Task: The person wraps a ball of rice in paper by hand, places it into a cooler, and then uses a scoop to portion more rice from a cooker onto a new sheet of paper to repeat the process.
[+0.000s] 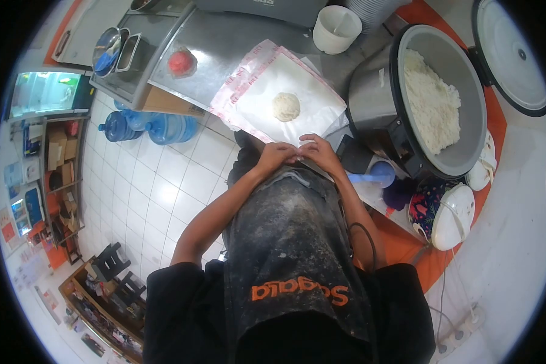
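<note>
A rounded mound of cooked rice [286, 107] sits on a stack of white wrapping paper [258, 109] with pink printed edges. My left hand [277, 156] and my right hand [319, 150] meet at the near corner of the paper, close to my apron. The fingers of both are closed in a pinch, fingertips almost touching. What lies between them is too small to make out; it may be the paper's edge. To the right stands a large open rice cooker [376, 91] with white rice [432, 103] inside.
A white tub [337, 30] and stacked bowls [373, 15] stand behind the paper. A red bundle in clear plastic [181, 62] lies on the steel table [218, 42]. A blue rice scoop [376, 176] and a patterned container [434, 209] are at right. Water jugs [171, 128] stand on the floor.
</note>
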`<state>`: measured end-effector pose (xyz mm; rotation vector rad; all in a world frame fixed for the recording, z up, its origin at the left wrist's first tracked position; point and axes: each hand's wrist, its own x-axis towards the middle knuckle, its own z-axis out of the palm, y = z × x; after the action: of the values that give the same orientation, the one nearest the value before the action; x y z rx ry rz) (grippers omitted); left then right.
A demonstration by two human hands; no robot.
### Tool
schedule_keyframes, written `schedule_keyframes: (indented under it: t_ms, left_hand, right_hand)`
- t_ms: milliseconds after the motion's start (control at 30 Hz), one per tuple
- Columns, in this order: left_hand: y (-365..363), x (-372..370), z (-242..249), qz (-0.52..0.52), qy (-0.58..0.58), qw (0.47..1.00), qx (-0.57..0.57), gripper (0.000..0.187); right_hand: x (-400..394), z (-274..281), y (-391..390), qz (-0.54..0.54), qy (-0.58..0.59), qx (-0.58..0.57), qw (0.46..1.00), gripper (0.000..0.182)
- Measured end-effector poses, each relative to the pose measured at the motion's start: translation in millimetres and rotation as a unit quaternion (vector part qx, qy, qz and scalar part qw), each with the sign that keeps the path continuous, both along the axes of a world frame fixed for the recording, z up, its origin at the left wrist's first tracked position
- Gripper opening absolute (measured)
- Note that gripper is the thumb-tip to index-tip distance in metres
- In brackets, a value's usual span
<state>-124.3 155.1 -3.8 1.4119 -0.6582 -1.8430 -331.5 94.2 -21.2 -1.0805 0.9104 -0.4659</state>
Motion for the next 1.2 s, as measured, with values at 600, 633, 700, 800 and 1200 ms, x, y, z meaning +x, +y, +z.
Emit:
schedule_keyframes:
  t_ms: [600,633,700,800,1200]
  left_hand:
    - [5.1,-1.5,-8.7,0.019,0.010,1.000,0.010,0.023]
    - [5.5,-1.5,-9.7,0.018,0.011,1.000,0.011,0.023]
    - [5.5,-1.4,-11.2,0.013,0.004,1.000,0.003,0.022]
    - [5.2,-2.5,-11.0,0.008,0.006,1.000,0.005,0.021]
    - [0.0,-0.4,9.2,-0.016,-0.007,1.000,-0.004,0.022]
  right_hand:
    - [-2.0,-3.7,5.4,0.003,0.006,-0.002,1.000,0.038]
    - [-1.9,-2.3,5.7,0.002,0.007,-0.001,1.000,0.038]
    - [-1.8,-1.5,5.3,0.004,0.009,-0.004,1.000,0.036]
    - [-2.2,-2.4,5.9,0.003,-0.006,0.011,1.000,0.035]
    - [-1.0,8.5,6.3,-0.003,0.010,-0.025,1.000,0.030]
